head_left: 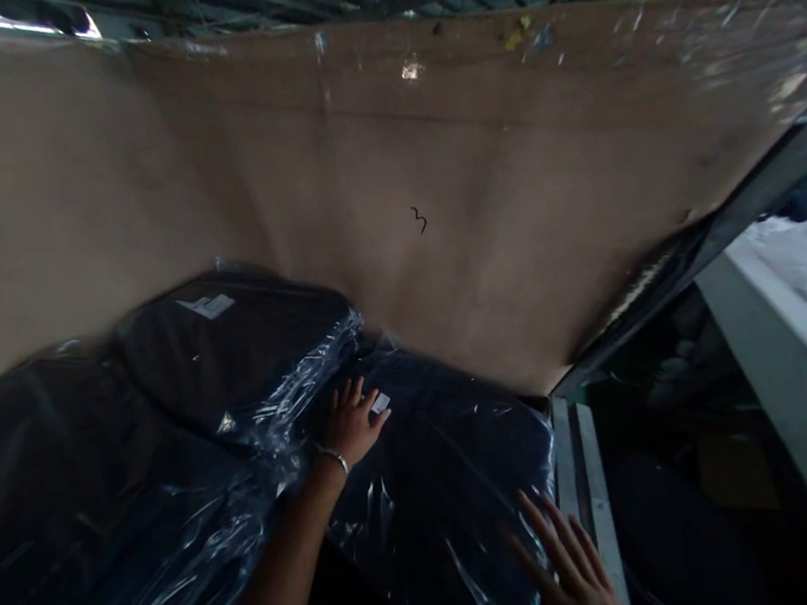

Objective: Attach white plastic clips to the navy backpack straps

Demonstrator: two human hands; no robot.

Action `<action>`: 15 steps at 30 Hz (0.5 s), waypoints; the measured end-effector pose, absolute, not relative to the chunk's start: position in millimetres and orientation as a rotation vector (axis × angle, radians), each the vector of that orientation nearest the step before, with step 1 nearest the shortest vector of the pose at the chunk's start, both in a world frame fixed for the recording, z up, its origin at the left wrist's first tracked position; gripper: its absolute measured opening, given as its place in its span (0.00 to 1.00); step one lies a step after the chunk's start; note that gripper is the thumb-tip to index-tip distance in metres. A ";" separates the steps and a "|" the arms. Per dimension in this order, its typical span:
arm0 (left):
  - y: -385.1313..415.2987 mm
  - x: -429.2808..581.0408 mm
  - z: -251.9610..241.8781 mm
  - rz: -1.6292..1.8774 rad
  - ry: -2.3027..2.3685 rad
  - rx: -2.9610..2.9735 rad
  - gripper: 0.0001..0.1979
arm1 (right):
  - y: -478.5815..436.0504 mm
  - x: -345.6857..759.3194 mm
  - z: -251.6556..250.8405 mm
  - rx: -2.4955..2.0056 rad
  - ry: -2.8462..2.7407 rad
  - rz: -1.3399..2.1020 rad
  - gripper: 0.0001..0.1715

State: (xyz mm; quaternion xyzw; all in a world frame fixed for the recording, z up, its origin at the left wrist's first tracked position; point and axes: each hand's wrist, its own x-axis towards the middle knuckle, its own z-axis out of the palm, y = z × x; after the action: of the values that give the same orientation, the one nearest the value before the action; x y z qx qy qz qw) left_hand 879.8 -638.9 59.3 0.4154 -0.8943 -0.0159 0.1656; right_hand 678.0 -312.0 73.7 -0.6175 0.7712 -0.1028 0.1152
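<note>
My left hand (352, 425), with a bracelet at its wrist, lies with fingers spread on a dark package in clear plastic (461, 435). A small white label (380, 403) shows beside its fingertips. My right hand (569, 571) is at the bottom, fingers stretched and apart, near the right edge of the same package; it is slightly blurred, and I cannot tell whether it touches the plastic. To the left, another plastic-wrapped dark package (243, 342) with a white label sits higher, beside further dark wrapped packages (56, 466).
Tall brown cardboard walls (370, 176) stand behind and to the left, one marked with a handwritten 3. A pale rail (599, 506) runs along the right side of the package. Further right is a white table (784, 367) with dark and white items on it.
</note>
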 end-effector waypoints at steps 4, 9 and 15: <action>-622.0 910.2 65.2 0.061 -2.594 1.092 0.28 | -369.3 677.8 62.3 -1.746 2.311 -0.032 0.52; -616.9 934.3 14.1 0.053 -2.634 1.154 0.29 | -405.8 671.8 14.0 -1.647 2.153 0.035 0.55; -628.4 907.5 9.9 -0.136 -2.650 1.254 0.29 | -408.5 653.8 -32.6 -1.653 2.181 0.040 0.54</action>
State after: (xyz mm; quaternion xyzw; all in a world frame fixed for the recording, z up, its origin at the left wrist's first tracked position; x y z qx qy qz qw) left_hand 907.5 -628.4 9.9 0.4249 -0.8982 -0.0461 0.1032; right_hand 653.8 -408.5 -32.6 -0.5915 0.7807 0.0142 0.2010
